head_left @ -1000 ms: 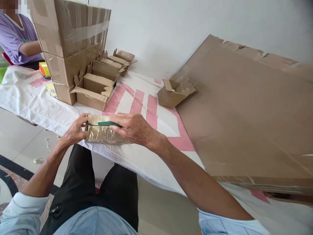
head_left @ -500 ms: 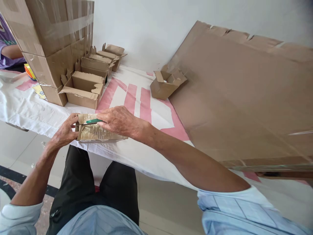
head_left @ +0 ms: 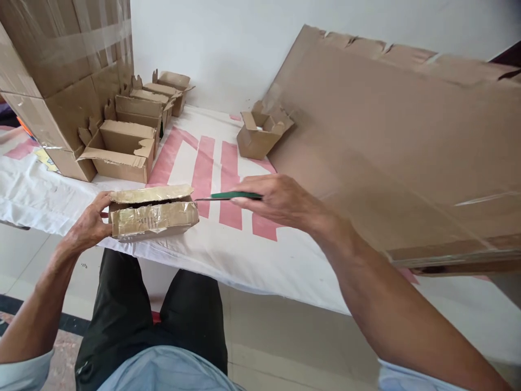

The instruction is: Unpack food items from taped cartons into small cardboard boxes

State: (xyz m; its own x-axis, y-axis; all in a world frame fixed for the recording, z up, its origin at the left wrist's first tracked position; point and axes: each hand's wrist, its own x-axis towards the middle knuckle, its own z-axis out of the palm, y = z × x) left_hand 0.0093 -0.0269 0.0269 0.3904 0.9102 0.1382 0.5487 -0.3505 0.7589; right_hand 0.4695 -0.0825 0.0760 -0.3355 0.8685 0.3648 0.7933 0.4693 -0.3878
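Observation:
A small cardboard box [head_left: 157,221] covered in clear tape lies at the table's front edge, a dark slit running along its top between two slightly raised flaps. My left hand [head_left: 91,221] grips its left end, with the fingers and thumb on the box's end wall. In my right hand [head_left: 280,201] is a green-handled utility knife [head_left: 234,194], its thin blade pointing left. The blade's tip is at the right end of the box; whether it touches the cardboard I cannot tell.
Several open cardboard boxes [head_left: 118,162] stand in a row at the left, beside a tall stack of taped cartons [head_left: 73,111]. Another open box [head_left: 256,142] sits against a large cardboard sheet [head_left: 386,146] on the right. A white and pink cloth [head_left: 228,266] covers the table.
My right hand has drawn the knife rightward along the box top to beyond its right end. The top seam has parted and the flaps have lifted. The view has shifted slightly right.

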